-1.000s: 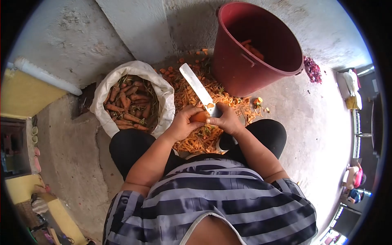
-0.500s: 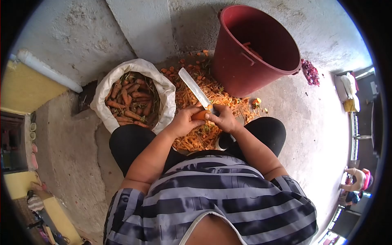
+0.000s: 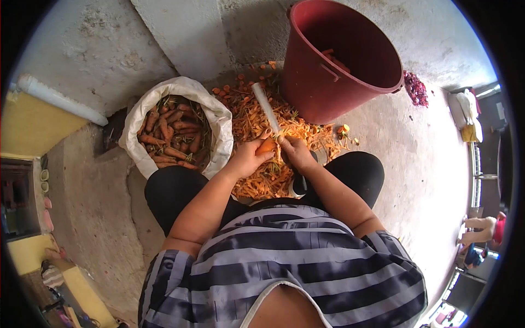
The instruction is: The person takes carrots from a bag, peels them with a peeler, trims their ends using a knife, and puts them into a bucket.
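A carrot (image 3: 266, 146) is gripped in my left hand (image 3: 247, 159), its cut orange end facing right. My right hand (image 3: 297, 151) is closed around the handle of a knife (image 3: 266, 108), whose long pale blade points up and away to the left. The blade's base meets the carrot where both hands come together; the handle is mostly hidden by my fingers. Beneath them lies a wide heap of orange carrot peelings (image 3: 262, 183) mixed with cut ends. To the left, a white sack (image 3: 222, 131) with a rolled rim holds several unpeeled carrots (image 3: 174, 134).
A tall dark-red bucket (image 3: 311, 82) with some carrots inside stands beyond the peelings, against the concrete wall (image 3: 251, 33). A dark-red scrap pile (image 3: 415, 89) lies right of it. A person (image 3: 481, 232) is far off at the right edge.
The knife blade has swung more upright and rightward. The carrot has tilted in my left hand, and both hands stay close together over the peelings.
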`<state>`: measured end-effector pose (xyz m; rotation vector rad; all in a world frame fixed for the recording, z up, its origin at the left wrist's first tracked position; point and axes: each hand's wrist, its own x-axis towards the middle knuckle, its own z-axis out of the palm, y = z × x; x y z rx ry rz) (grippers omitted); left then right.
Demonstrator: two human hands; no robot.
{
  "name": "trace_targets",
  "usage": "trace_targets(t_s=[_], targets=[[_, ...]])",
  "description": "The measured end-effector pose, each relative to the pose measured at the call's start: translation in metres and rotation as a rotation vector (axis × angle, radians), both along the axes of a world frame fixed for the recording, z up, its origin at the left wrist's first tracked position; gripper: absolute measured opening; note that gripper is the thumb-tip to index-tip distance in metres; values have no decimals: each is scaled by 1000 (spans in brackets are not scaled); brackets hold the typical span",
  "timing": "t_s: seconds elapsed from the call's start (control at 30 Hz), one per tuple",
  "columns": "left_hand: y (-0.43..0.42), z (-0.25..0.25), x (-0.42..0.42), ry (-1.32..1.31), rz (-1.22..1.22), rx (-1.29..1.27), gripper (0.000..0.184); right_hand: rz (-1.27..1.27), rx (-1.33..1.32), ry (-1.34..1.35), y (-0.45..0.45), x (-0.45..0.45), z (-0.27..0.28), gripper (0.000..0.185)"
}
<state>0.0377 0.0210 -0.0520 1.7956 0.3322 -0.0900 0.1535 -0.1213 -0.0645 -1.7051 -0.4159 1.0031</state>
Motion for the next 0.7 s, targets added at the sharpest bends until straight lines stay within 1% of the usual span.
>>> trace_targets(t_s=[0.03, 0.07, 0.13, 0.17, 0.27, 0.37, 0.47, 0.57, 0.67, 0.7], targets=[[2, -1, 1, 16, 4, -84, 35, -37, -50, 52, -2, 3, 5, 50], [4, -1, 2, 31, 8, -167, 35, -13, -91, -130, -4, 5, 4, 53], [6, -5, 2, 18, -3, -237, 34, 37, -172, -494, -6, 6, 5, 63], [6, -7, 1, 13, -9, -274, 34, 13, -184, -468, -5, 5, 7, 67], [5, -6, 2, 18, -30, -295, 33, 7, -200, -604, -2, 0, 16, 64], [7, -8, 3, 2, -63, -300, 32, 19, -216, -671, 3, 0, 22, 62], [9, -2, 3, 70, -84, -288, 32, 13, -191, -685, 5, -1, 24, 55], [7, -17, 3, -34, -43, -358, 30, 40, -246, -642, 7, -1, 26, 51], [11, -18, 3, 75, -90, -219, 29, 76, -263, -737, 7, 2, 14, 54], [10, -20, 2, 54, -70, -204, 28, 87, -276, -710, 7, 3, 12, 53]])
